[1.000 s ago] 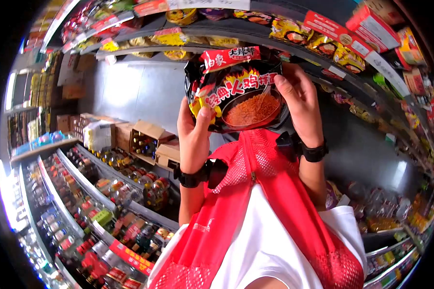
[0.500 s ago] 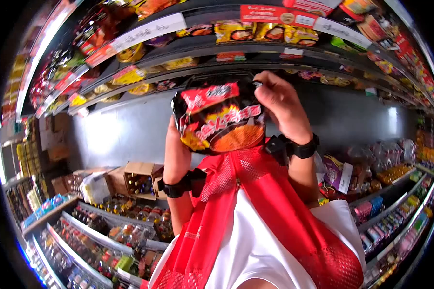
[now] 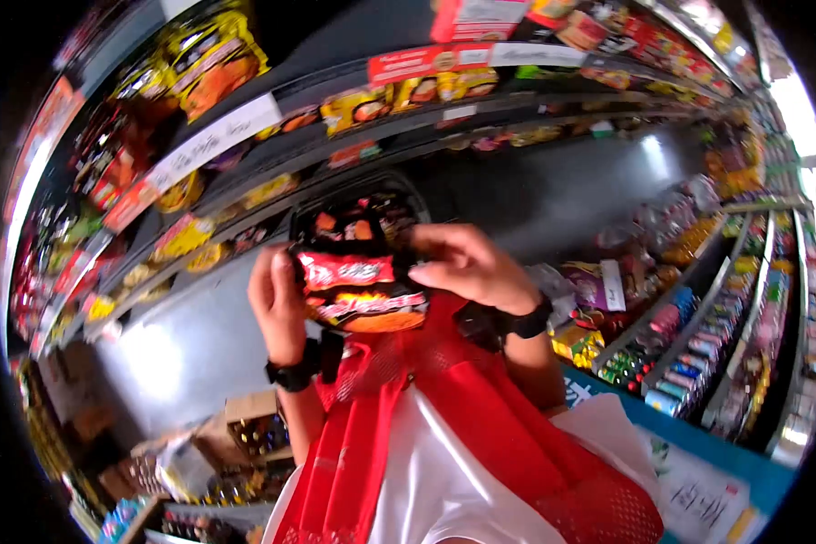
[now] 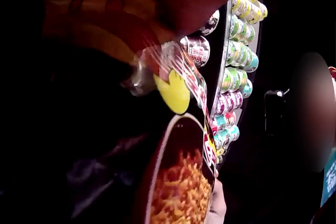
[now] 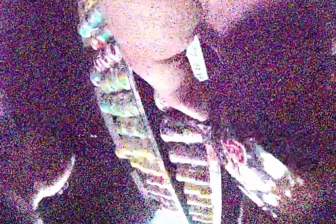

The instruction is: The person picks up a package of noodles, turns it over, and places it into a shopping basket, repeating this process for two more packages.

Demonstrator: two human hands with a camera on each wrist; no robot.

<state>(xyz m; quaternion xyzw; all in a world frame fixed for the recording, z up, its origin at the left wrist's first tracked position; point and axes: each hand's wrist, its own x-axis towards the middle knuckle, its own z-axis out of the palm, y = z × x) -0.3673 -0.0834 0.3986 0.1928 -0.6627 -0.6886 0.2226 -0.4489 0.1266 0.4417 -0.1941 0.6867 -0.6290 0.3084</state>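
Observation:
A black instant noodle packet [image 3: 364, 315] with a red top band and a picture of noodles is held before the chest, tilted so its front looks foreshortened in the head view. My left hand [image 3: 276, 304] grips its left edge, thumb on the front. At the opposite upper corner, my right hand [image 3: 476, 270] pinches the packet. Just beyond it, a dark basket [image 3: 412, 192] holds several dark packets. The noodle picture on the packet [image 4: 184, 192] fills the lower part of the left wrist view. Heavy noise blurs the right wrist view.
Ahead runs a shelf [image 3: 317, 140] with yellow noodle packets [image 3: 358, 109] and price strips. To the right stand racks of bottles [image 3: 689, 358] and a teal edge [image 3: 734, 462]. Cardboard boxes [image 3: 249, 410] sit on the grey floor at the lower left.
The view has swung right along the shelf. Both hands have lowered the noodle packet and tipped its top toward the camera. The dark basket beyond it now shows more fully.

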